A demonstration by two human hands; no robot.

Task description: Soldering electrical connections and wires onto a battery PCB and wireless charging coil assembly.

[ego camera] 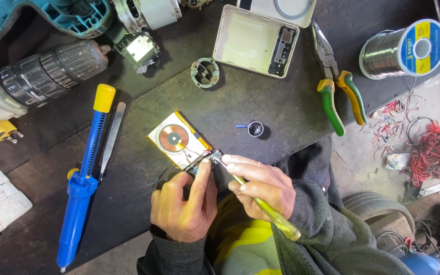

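Note:
A flat battery pack (pixel 179 140) with a round copper coil on top lies on the dark workbench (pixel 260 102). My left hand (pixel 184 201) presses its index finger and thumb on the small circuit board at the pack's near corner. My right hand (pixel 262 184) grips a screwdriver (pixel 276 216) with a clear yellow handle, its tip touching the same corner of the board.
A blue and yellow desoldering pump (pixel 83 178) and metal tweezers (pixel 112 137) lie to the left. An open white plastic case (pixel 255 40), pliers (pixel 337 86) with green and orange grips, a solder spool (pixel 403 48), a small magnifier (pixel 254 129) and a drill body (pixel 42 74) ring the bench.

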